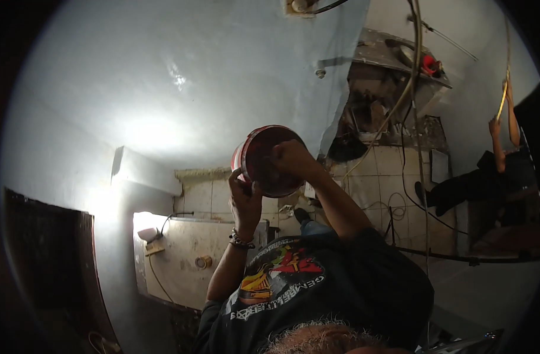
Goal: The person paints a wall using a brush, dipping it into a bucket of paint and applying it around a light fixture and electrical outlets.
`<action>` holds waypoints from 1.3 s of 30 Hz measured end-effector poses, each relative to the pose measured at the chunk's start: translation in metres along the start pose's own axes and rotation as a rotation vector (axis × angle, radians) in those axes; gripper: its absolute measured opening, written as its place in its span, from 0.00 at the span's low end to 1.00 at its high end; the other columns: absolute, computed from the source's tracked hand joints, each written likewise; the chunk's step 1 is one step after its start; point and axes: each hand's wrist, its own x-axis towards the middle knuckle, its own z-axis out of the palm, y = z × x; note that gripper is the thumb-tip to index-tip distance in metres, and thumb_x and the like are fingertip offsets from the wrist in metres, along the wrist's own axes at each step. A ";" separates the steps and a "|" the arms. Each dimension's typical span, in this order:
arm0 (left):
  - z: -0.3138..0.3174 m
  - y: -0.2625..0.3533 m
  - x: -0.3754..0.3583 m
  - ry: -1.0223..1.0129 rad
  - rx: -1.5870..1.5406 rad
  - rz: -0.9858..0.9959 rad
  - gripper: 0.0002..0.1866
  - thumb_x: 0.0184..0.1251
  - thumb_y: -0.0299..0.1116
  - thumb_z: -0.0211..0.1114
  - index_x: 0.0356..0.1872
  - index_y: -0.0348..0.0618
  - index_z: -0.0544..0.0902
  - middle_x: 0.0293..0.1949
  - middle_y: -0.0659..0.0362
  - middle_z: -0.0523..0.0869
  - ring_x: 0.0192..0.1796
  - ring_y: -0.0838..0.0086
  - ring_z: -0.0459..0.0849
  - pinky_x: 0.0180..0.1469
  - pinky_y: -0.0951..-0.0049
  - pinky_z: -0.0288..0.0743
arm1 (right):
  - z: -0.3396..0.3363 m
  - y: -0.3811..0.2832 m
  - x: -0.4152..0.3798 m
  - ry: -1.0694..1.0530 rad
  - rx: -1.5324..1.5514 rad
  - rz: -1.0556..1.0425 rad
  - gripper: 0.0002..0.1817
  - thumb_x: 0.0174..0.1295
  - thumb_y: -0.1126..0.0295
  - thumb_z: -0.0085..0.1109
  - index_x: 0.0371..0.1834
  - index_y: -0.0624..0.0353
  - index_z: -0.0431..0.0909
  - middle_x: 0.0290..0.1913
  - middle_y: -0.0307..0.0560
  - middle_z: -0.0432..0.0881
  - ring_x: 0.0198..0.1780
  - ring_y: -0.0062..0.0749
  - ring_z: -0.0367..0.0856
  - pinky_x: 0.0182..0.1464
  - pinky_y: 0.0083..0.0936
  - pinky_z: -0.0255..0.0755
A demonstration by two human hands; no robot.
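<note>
A red bucket with a pale band [239, 158] is held up in front of my chest, its dark opening facing me. My left hand [245, 197] is closed on the bucket's near left rim, a bracelet at the wrist. Over the opening, my right hand [292, 160] is closed in a fist-like grip; what it holds, if anything, is hidden. The inside of the bucket is too dark to make out.
At the left stands a board-like table [184, 253] with a lit lamp [147, 234] and a tape roll [204, 262]. Cables [412, 88] hang at the right. Beyond them, a co-worker's arms [497, 138] hold a yellow strip. A cluttered counter [382, 53] stands at the upper right.
</note>
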 end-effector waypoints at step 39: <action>0.062 0.045 0.083 -0.135 -0.602 0.000 0.19 0.67 0.25 0.59 0.55 0.31 0.65 0.26 0.58 0.79 0.22 0.81 0.77 0.22 0.79 0.71 | -0.192 0.058 0.048 1.260 0.907 -0.454 0.18 0.70 0.70 0.51 0.59 0.67 0.71 0.50 0.49 0.82 0.51 0.29 0.81 0.55 0.28 0.73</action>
